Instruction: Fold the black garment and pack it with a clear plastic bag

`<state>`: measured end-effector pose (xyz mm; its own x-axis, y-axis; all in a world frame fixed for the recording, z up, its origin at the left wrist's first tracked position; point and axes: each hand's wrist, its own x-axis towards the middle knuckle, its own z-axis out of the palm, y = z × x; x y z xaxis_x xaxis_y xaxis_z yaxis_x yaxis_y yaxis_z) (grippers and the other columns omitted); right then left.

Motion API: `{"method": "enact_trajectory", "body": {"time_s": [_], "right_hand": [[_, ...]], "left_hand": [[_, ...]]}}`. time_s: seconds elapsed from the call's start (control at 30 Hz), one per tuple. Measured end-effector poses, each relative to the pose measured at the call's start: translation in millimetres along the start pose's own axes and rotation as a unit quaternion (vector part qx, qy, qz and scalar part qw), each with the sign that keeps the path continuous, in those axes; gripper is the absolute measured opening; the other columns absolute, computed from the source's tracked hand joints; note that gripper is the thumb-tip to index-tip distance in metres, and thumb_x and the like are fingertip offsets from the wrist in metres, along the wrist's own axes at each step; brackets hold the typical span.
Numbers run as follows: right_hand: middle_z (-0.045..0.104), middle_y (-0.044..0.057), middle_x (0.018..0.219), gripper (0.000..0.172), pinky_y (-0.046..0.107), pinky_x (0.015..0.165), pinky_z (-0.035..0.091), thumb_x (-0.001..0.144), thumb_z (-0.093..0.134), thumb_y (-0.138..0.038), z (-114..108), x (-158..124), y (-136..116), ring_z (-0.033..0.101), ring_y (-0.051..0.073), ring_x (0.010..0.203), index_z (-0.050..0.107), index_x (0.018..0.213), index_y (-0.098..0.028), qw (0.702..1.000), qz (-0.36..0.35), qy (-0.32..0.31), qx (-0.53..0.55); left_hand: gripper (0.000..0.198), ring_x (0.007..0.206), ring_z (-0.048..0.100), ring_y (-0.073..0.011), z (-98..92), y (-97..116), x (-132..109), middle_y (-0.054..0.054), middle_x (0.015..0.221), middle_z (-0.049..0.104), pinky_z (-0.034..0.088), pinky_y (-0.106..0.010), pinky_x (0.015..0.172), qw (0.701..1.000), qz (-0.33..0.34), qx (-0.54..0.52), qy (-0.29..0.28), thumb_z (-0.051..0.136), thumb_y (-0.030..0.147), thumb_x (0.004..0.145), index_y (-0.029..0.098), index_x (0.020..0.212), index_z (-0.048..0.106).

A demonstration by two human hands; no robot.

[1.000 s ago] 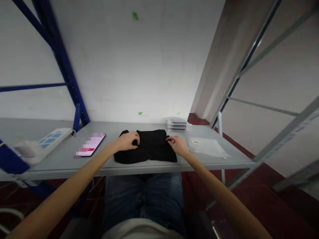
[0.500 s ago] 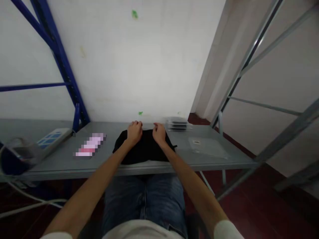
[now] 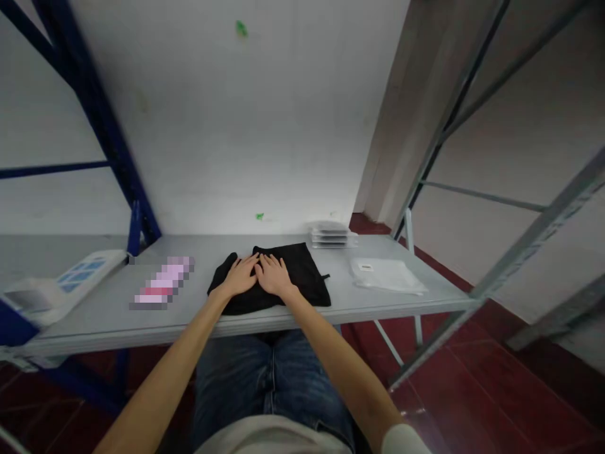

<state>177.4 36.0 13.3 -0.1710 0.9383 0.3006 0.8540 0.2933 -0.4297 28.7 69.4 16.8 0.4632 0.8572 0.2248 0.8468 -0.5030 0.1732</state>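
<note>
A folded black garment (image 3: 302,277) lies on the grey shelf top (image 3: 198,302) in front of me. My left hand (image 3: 241,276) and my right hand (image 3: 273,275) rest flat on it side by side, fingers stretched out and touching near the garment's middle. Neither hand holds anything.
A phone with a pink screen (image 3: 163,287) lies left of the garment. A white power strip (image 3: 66,287) sits at the far left. A stack of clear packets (image 3: 329,235) stands at the back, and a clear plastic bag (image 3: 385,275) lies to the right. A blue rack post (image 3: 113,151) rises at the left.
My hands moved from the garment's sides to its far edge, then came back to its middle, where they now press flat. The garment looks more compactly folded.
</note>
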Motion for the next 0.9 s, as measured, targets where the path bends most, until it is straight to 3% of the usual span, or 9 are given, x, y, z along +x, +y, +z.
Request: {"method": "enact_trajectory", "body": {"time_s": [0.2, 0.33, 0.43, 0.7, 0.9], "right_hand": [[0.037, 0.011, 0.165, 0.058, 0.055, 0.126, 0.013, 0.109, 0.028, -0.048, -24, -6, 39, 0.025, 0.027, 0.156, 0.043, 0.157, -0.019, 0.996, 0.021, -0.031, -0.08], [0.032, 0.011, 0.167, 0.061, 0.051, 0.127, 0.014, 0.108, 0.029, -0.052, -40, -16, 71, 0.022, 0.027, 0.157, 0.039, 0.16, -0.02, 0.993, 0.012, -0.049, -0.102], [0.033, 0.013, 0.167, 0.061, 0.049, 0.127, 0.016, 0.108, 0.032, -0.052, -45, -21, 84, 0.023, 0.027, 0.157, 0.041, 0.159, -0.018, 0.993, 0.005, -0.028, -0.118], [0.043, 0.014, 0.161, 0.054, 0.048, 0.125, 0.025, 0.108, 0.036, -0.04, -41, -9, 86, 0.034, 0.027, 0.153, 0.048, 0.154, -0.015, 0.993, -0.029, 0.04, -0.108], [0.054, 0.014, 0.153, 0.047, 0.047, 0.124, 0.029, 0.107, 0.036, -0.031, -47, -21, 74, 0.045, 0.025, 0.145, 0.054, 0.148, -0.016, 0.983, -0.085, 0.144, -0.071]], "left_hand": [[0.063, 0.155, 0.03, -0.0288, 0.8, -12, 7, -0.007, 0.167, 0.033, 0.017, -0.058, 0.126, 0.999, 0.0, -0.032, -0.009, 0.038, 0.057, 0.101, 0.026, 0.155, 0.044], [0.065, 0.155, 0.031, -0.0301, -1.5, -20, 10, -0.006, 0.167, 0.034, 0.014, -0.06, 0.125, 0.999, 0.008, -0.035, -0.021, 0.038, 0.065, 0.099, 0.03, 0.154, 0.047], [0.068, 0.155, 0.029, -0.0298, -2.6, -24, 11, -0.005, 0.167, 0.033, 0.013, -0.06, 0.126, 0.999, 0.012, -0.037, -0.022, 0.037, 0.067, 0.098, 0.031, 0.154, 0.046], [0.07, 0.155, 0.029, -0.0295, -2.5, -37, 24, -0.005, 0.167, 0.033, 0.014, -0.06, 0.126, 0.999, 0.016, -0.035, -0.029, 0.04, 0.069, 0.096, 0.031, 0.154, 0.047], [0.064, 0.154, 0.032, -0.0315, -9.8, -31, 21, -0.007, 0.165, 0.037, 0.017, -0.063, 0.124, 0.999, 0.036, -0.016, -0.012, 0.042, 0.064, 0.097, 0.03, 0.151, 0.051]]}}
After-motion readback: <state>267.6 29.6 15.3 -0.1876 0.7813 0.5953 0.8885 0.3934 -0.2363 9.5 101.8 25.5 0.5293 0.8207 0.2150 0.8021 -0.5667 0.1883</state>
